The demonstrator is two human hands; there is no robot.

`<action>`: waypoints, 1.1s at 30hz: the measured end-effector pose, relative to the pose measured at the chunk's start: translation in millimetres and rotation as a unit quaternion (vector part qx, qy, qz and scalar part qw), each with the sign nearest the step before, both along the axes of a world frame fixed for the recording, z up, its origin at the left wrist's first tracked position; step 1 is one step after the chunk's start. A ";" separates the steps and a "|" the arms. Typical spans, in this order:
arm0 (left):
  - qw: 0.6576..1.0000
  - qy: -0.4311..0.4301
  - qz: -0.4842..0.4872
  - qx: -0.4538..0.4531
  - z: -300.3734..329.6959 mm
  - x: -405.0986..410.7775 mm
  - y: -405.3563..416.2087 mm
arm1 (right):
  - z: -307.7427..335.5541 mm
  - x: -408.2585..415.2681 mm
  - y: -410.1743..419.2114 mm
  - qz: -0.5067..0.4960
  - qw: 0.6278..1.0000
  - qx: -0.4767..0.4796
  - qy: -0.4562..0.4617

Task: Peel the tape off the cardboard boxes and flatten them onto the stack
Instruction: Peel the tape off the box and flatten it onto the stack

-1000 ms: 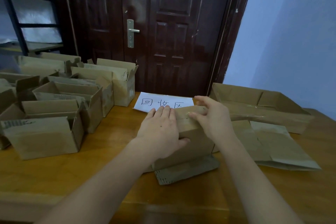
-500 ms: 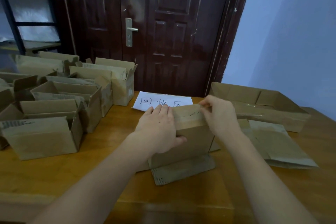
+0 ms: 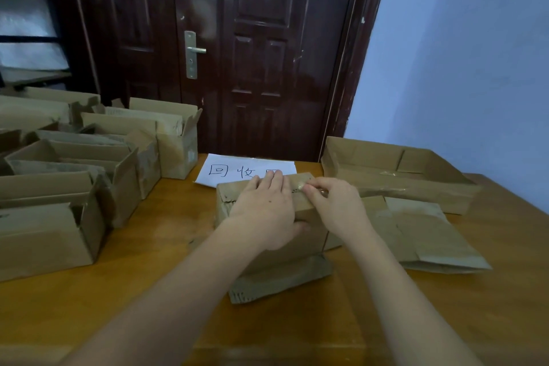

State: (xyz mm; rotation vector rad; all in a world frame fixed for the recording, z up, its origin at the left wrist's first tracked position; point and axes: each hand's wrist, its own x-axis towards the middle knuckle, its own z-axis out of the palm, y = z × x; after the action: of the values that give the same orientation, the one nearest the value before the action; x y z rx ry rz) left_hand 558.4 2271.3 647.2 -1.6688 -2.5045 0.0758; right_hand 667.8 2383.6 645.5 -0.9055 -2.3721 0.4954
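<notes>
left hand (image 3: 264, 214) holds the box (image 3: 297, 205) down; right hand (image 3: 335, 208) fingers (image 3: 310, 187) pinch the tape (image 3: 300, 186). a fast pull could tear it short.

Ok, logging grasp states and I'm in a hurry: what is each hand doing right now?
Left hand: fingers flat, pressing down on the brown cardboard box.
Right hand: pinching the clear tape strip on the box top.
</notes>
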 end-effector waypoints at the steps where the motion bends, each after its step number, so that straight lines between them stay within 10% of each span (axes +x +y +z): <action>1: 1.000 0.003 -0.004 -0.002 -1.0 -1.5 -0.4 | -0.5 0.5 1.9 -0.009 1.000 0.003 0.001; 33: 0.998 -0.027 -0.030 0.039 0.2 -7.1 35.4 | -11.2 7.9 8.3 -0.012 0.994 -0.043 0.102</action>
State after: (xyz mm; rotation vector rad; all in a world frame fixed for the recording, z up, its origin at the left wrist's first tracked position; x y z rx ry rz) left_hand 551.3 2306.7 647.3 -1.7358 -2.4596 -0.0719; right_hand 675.7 2391.8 634.3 -0.8760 -2.1677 0.6522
